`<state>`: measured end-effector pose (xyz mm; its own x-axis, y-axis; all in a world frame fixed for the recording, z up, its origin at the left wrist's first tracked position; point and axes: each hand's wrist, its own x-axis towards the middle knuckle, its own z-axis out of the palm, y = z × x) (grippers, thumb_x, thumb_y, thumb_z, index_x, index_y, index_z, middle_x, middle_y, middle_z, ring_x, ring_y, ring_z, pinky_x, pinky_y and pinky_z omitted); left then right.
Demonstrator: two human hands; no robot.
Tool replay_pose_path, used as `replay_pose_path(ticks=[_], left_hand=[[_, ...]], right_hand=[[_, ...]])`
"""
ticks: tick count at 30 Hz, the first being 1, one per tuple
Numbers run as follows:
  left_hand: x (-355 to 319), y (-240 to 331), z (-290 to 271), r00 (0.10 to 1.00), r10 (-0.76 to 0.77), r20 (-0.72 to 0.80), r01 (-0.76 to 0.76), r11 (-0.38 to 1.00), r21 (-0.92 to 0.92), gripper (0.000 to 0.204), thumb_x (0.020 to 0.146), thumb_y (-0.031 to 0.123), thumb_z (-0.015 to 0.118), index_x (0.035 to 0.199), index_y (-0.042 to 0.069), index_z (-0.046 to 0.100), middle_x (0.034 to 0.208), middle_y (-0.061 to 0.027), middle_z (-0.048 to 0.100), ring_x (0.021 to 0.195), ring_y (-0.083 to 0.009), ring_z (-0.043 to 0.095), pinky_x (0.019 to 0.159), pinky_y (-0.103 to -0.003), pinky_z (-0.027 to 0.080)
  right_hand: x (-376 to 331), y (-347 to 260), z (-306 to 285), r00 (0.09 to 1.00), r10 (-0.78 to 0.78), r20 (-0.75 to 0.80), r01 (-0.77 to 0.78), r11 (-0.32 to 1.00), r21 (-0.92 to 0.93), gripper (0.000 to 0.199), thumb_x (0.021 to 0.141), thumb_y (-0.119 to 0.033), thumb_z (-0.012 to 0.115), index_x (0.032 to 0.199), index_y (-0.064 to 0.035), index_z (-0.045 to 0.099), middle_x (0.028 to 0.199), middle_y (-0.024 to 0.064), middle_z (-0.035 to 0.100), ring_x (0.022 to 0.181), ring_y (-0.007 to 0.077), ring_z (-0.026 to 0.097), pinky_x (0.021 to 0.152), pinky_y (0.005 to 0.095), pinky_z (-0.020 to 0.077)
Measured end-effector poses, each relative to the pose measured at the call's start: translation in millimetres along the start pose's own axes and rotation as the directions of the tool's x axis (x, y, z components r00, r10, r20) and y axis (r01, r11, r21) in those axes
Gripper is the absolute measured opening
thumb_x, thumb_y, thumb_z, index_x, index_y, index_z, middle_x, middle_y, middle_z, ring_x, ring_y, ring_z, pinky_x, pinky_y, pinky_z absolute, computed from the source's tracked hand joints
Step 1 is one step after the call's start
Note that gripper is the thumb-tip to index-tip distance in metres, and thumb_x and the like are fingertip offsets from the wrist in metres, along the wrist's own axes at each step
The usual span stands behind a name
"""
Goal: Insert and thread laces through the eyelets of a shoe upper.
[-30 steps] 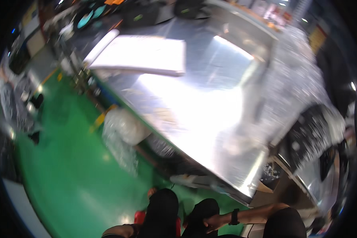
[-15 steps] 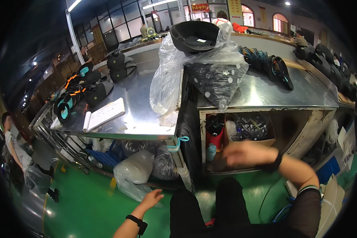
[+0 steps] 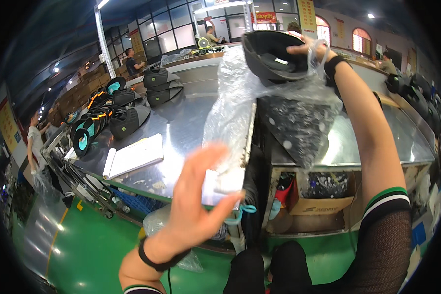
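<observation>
My right hand (image 3: 311, 47) reaches up over the far edge of the benches, its fingers over the rim of a black bowl-shaped piece (image 3: 274, 56) with a small white label inside. That piece rests on a clear plastic bag (image 3: 299, 130) holding dark material with pale spots. The bag's loose film (image 3: 230, 98) drapes onto the left bench. Raised in front of that bench, my left hand (image 3: 196, 201) is slightly blurred and holds nothing, its thumb and fingers spread apart.
On the left metal bench (image 3: 181, 125) lie an open notebook (image 3: 137, 154), grey-black shaped pieces (image 3: 127, 117) and stacked pieces with orange and teal trim (image 3: 90, 125). Beneath the right bench (image 3: 402, 134) stands a cardboard box (image 3: 321, 206). Another person (image 3: 36, 142) stands far left.
My right hand has gone from low before the right bench up to the black bowl-shaped piece and taken its rim. My left hand has risen from near the floor. The view has shifted.
</observation>
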<state>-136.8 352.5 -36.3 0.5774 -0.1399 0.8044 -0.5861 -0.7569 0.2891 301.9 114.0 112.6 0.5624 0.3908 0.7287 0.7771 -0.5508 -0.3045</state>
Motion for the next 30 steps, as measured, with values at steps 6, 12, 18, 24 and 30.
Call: replay_pose_path(ticks=[6, 12, 18, 24, 30], left_hand=[[105.8, -104.3, 26.4, 0.948, -0.289, 0.136, 0.302, 0.949, -0.093, 0.105, 0.072, 0.039, 0.079, 0.151, 0.010, 0.015, 0.146, -0.0271, 0.026, 0.137, -0.0385, 0.030, 0.111, -0.047, 0.028], [108.7, -93.9, 35.0, 0.914, -0.265, 0.309, 0.267, 0.963, 0.035, 0.072, 0.081, 0.019, 0.069, 0.144, 0.008, 0.037, 0.134, -0.0192, 0.051, 0.124, -0.0283, 0.051, 0.095, -0.035, 0.045], [95.5, -66.8, 7.0, 0.865, -0.466, 0.186, 0.478, 0.652, -0.588, 0.051, 0.079, -0.001, 0.053, 0.130, 0.005, 0.052, 0.096, -0.0050, 0.063, 0.086, -0.0103, 0.060, 0.077, -0.025, 0.048], [-12.2, 113.4, 73.0, 0.730, 0.154, 0.666, 0.360, 0.742, -0.565, 0.062, 0.090, 0.030, 0.063, 0.141, 0.005, 0.039, 0.099, -0.0061, 0.060, 0.086, -0.0174, 0.060, 0.076, -0.033, 0.051], [-216.4, 32.7, 250.5, 0.408, 0.427, 0.807, 0.747, 0.352, -0.564, 0.039, 0.092, 0.021, 0.061, 0.125, 0.003, 0.054, 0.121, -0.0144, 0.059, 0.108, -0.0218, 0.058, 0.091, -0.034, 0.049]], right_hand=[[-5.9, 35.9, -1.5, 0.962, 0.241, 0.124, -0.237, 0.970, -0.047, 0.053, 0.074, -0.028, 0.080, 0.109, 0.0070, 0.063, 0.097, 0.0164, 0.068, 0.089, 0.0250, 0.063, 0.078, 0.0358, 0.0478], [-24.6, -3.7, -65.0, 0.937, 0.292, -0.192, -0.105, 0.760, 0.641, 0.038, 0.082, -0.013, 0.072, 0.116, -0.0003, 0.059, 0.098, 0.0087, 0.067, 0.084, 0.0176, 0.063, 0.075, 0.0306, 0.0503], [-87.3, -52.2, -167.6, 0.876, 0.270, -0.401, 0.123, 0.678, 0.725, 0.026, 0.089, -0.014, 0.067, 0.110, -0.0029, 0.057, 0.092, 0.0094, 0.067, 0.075, 0.0196, 0.066, 0.067, 0.0351, 0.0562], [-511.4, 123.1, -357.5, 0.840, 0.531, -0.109, -0.223, 0.521, 0.824, 0.027, 0.090, -0.014, 0.063, 0.115, -0.0036, 0.056, 0.100, 0.0100, 0.066, 0.083, 0.0213, 0.065, 0.073, 0.0353, 0.0549], [-720.9, 5.8, -230.0, 0.753, 0.652, 0.088, -0.339, 0.270, 0.901, 0.028, 0.092, -0.013, 0.060, 0.117, -0.0035, 0.056, 0.107, 0.0094, 0.064, 0.090, 0.0204, 0.063, 0.079, 0.0340, 0.0524]])
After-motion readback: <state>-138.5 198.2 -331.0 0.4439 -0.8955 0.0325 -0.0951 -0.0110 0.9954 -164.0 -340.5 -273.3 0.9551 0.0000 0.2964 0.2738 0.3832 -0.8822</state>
